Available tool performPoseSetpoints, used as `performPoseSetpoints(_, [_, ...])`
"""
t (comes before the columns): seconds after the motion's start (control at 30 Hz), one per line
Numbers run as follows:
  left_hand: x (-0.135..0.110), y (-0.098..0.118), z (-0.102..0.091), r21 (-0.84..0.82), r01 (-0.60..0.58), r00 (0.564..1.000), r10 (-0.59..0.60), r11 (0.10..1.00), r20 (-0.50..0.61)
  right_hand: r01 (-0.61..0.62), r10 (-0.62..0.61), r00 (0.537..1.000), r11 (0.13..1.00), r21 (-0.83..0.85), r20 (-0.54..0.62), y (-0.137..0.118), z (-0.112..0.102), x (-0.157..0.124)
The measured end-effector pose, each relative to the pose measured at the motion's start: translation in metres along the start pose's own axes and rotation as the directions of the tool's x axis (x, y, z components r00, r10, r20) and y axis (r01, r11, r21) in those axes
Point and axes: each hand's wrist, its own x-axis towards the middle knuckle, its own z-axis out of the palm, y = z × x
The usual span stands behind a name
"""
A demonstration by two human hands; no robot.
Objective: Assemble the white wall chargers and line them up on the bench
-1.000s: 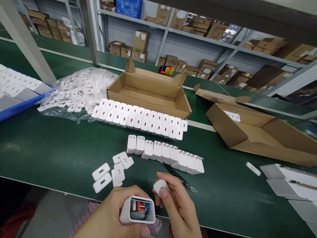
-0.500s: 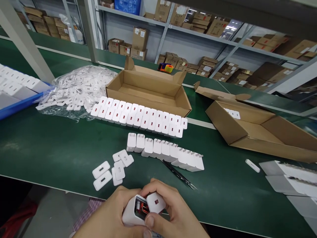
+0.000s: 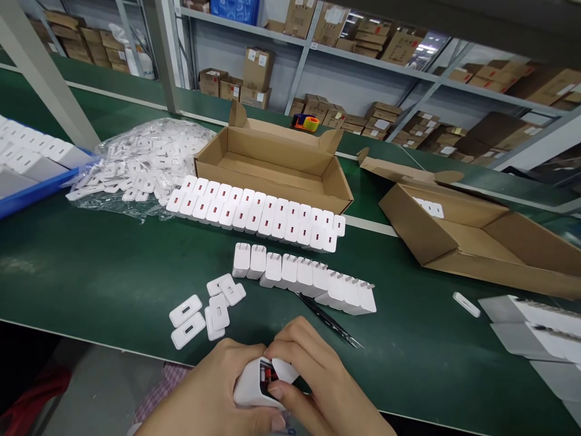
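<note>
My left hand (image 3: 222, 387) is closed around a white charger housing (image 3: 249, 387) whose end is open, with red and dark parts showing inside. In my right hand (image 3: 313, 369) a white end cap (image 3: 284, 370) is gripped, tilted at the edge of that opening; the thumb reaches to the inner parts. Beyond the hands lies a pair of black tweezers (image 3: 329, 322). Several loose white caps with slots (image 3: 188, 330) rest left of them. A row of white chargers with metal prongs (image 3: 304, 275) stands farther back.
Two rows of chargers with red ports (image 3: 254, 212) stand before an open cardboard box (image 3: 276, 160). A plastic bag of white caps (image 3: 145, 157) and a blue tray (image 3: 45, 191) are at left. Another open box (image 3: 463, 242) and white housings (image 3: 535, 327) are at right.
My right hand has turned the cap, so its face with the square hole no longer faces me. Both hands and the housing have shifted slightly to the right.
</note>
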Motion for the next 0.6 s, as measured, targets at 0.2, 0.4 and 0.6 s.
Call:
performPoseSetpoints(0.2, [0.000,-0.008,0.003,0.064,0.022,1.000,-0.024,0.998,0.017,0.064,-0.064,0.998,0.991,-0.121,0.004,0.002,-0.001,0.000])
performPoseSetpoints(0.4, [-0.001,-0.008,0.000,0.151,0.085,0.996,-0.082,0.985,-0.026,0.078,-0.078,0.997,0.996,-0.048,0.003,0.009,0.003,0.004])
performPoseSetpoints(0.6, [-0.004,-0.004,0.015,-0.103,-0.013,0.999,0.008,0.995,-0.048,-0.094,0.100,0.994,0.987,0.128,-0.040,0.009,-0.003,0.000])
